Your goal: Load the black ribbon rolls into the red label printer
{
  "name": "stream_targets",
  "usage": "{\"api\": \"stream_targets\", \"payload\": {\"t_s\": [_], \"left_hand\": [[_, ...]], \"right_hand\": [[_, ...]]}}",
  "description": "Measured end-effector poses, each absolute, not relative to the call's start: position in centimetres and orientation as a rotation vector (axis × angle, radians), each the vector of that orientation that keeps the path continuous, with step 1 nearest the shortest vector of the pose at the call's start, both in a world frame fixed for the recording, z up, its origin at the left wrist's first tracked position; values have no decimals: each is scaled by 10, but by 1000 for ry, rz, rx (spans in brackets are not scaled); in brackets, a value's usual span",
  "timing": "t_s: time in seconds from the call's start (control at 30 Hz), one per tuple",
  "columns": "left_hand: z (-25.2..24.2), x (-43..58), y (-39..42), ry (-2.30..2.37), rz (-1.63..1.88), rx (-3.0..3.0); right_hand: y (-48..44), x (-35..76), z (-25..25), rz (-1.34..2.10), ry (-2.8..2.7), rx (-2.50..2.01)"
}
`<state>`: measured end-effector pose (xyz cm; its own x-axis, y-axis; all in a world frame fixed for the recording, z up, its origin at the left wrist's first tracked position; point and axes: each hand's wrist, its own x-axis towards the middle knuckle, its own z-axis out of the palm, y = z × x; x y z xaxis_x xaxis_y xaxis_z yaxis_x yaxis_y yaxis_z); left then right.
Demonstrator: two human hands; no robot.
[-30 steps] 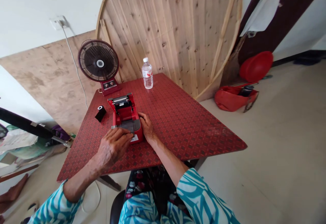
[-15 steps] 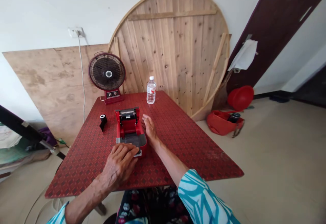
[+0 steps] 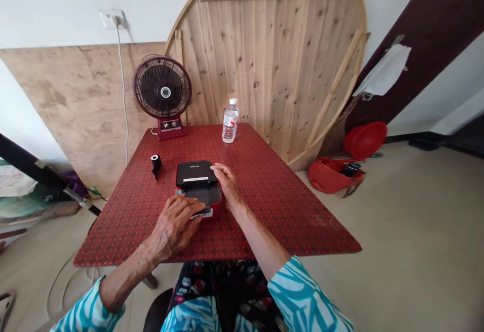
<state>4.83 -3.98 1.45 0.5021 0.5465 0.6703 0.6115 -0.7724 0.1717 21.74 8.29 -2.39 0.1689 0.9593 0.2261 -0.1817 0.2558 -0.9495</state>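
A small red and black label printer (image 3: 196, 173) stands near the middle of the table, its black lid folded down over the back part. My left hand (image 3: 177, 221) lies across the printer's front, fingers over the top and thumb by the front edge, holding it in place. At the right edge of the lid, my right hand (image 3: 230, 185) touches with stretched fingers. To the left of the printer is a small black roll (image 3: 155, 164) with a white core end, its loose tail hanging toward me. The printer's inside is hidden under the lid.
The table (image 3: 280, 211) has a red patterned cover. At its back stand a dark red fan (image 3: 165, 92) and a clear water bottle (image 3: 230, 123). Behind leans a round wooden board (image 3: 272, 60). A red bag (image 3: 325, 175) and red basin (image 3: 365, 139) are on the floor at right.
The printer's raised lid has swung down toward me and now covers the back part. My right hand moved with it to the lid's edge. The left hand stays on the front.
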Motion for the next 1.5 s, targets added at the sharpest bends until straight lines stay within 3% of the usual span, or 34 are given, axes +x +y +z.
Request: {"api": "stream_targets", "payload": {"t_s": [0.27, 0.47, 0.83, 1.03, 1.2, 1.5], "left_hand": [[26, 16, -10, -1387, -1246, -2485], [10, 6, 4, -1304, -1015, -2491], [13, 3, 6, -1300, -969, -2550], [10, -5, 14, -1617, -1556, -2689], [12, 5, 20, -2169, -2214, -2311], [16, 21, 36, -2326, -2549, -2376]], "right_hand": [[72, 216, -28, 1167, -1025, -912], [72, 219, -28, 1101, -1130, -932], [73, 222, -23, 970, -1315, -908], [75, 220, -24, 1028, -1235, -908], [71, 219, -25, 1148, -1107, -930], [70, 221, -22, 1244, -1114, -921]]}}
